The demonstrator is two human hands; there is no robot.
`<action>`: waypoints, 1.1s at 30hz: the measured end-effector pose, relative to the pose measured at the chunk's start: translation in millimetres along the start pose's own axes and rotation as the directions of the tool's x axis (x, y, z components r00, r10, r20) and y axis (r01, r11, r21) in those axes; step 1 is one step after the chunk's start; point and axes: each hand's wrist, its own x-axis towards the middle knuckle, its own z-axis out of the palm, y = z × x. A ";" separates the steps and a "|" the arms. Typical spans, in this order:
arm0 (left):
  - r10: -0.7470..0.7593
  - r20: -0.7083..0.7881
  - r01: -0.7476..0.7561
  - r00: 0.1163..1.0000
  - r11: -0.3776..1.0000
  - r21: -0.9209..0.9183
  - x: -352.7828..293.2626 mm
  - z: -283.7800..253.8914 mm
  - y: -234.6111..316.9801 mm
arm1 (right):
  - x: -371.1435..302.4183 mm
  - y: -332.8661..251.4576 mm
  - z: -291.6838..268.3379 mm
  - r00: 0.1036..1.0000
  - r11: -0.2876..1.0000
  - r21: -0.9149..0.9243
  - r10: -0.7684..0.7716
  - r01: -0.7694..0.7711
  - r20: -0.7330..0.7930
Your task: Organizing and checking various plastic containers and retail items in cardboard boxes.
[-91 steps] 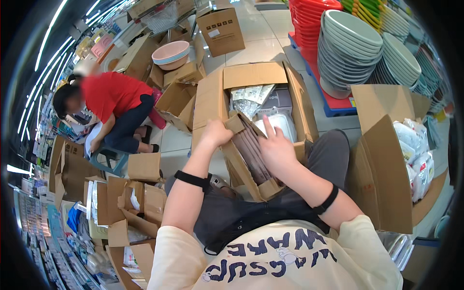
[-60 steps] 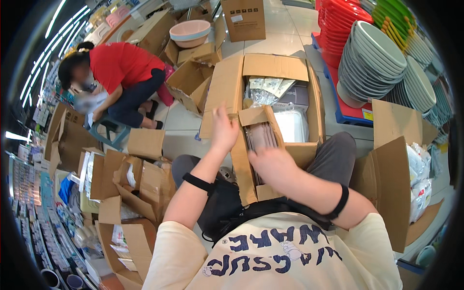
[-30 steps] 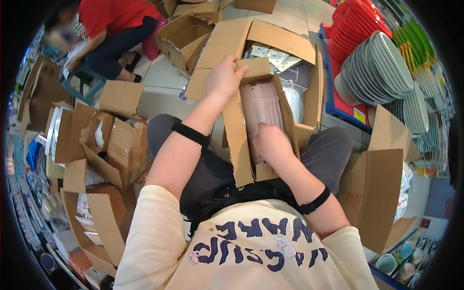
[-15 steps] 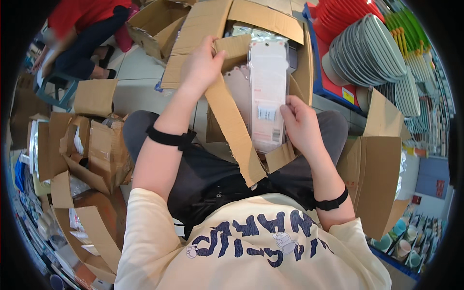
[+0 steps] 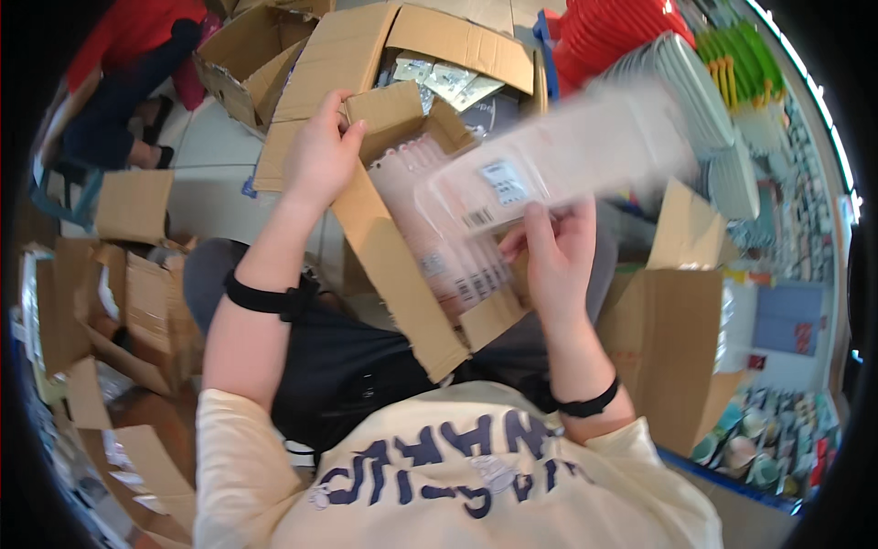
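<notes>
My right hand [image 5: 560,261] grips one end of a long, flat, clear plastic package [image 5: 567,151] with a pale pinkish back, a small white label and a barcode. The package lies across the air above the box, tilted up to the right, its far end smeared by motion. An open cardboard box [image 5: 393,274] rests at my lap, holding several similar pale packages [image 5: 430,215] stacked side by side, barcodes at their near ends. My left hand [image 5: 322,156] is closed on the raised far-left flap [image 5: 389,108] of this box.
Beyond it stands a larger open carton [image 5: 343,59] with flat packs inside. Stacked red baskets [image 5: 613,46] and grey-white ones are at the far right. Open cartons flank me, one at right [image 5: 672,339], others at left [image 5: 151,302]. A person in red [image 5: 137,37] sits far left.
My right hand has lifted the package out of the box and swung it to the right, uncovering the packages below. The view has shifted right; my left hand keeps hold of the flap.
</notes>
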 end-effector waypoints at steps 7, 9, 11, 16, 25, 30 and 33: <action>0.000 0.025 -0.001 1.000 0.999 0.053 7.1 -4.0 7.2 | 1.8 -9.1 -24.4 1.000 0.944 0.329 0.024 -0.029 0.019; 0.008 0.039 -0.010 0.999 0.998 0.062 12.4 2.8 9.7 | 7.7 -20.7 -19.6 0.980 0.876 0.447 0.120 -0.180 0.158; 0.242 -0.044 -0.237 0.969 0.966 0.100 12.0 7.8 -2.5 | 14.8 -24.0 -34.5 0.890 0.957 0.193 0.113 -0.217 0.441; 0.002 0.170 0.057 0.985 0.940 -0.337 8.4 8.8 1.3 | 29.1 -14.3 -42.6 0.802 0.978 -0.175 0.013 0.115 0.597; -0.059 0.210 0.165 0.976 0.831 -0.531 7.4 5.5 8.2 | 25.2 -15.2 -46.3 0.812 0.995 -0.098 0.037 0.025 0.582; 0.482 0.128 -0.496 0.867 0.861 0.114 14.6 -0.9 -17.8 | 25.8 -17.4 -43.0 0.803 0.993 -0.116 0.068 0.001 0.592; 0.049 0.197 0.048 0.979 0.888 -0.458 16.7 7.4 -26.4 | 26.3 -15.0 -43.3 0.804 0.995 -0.102 0.064 -0.004 0.591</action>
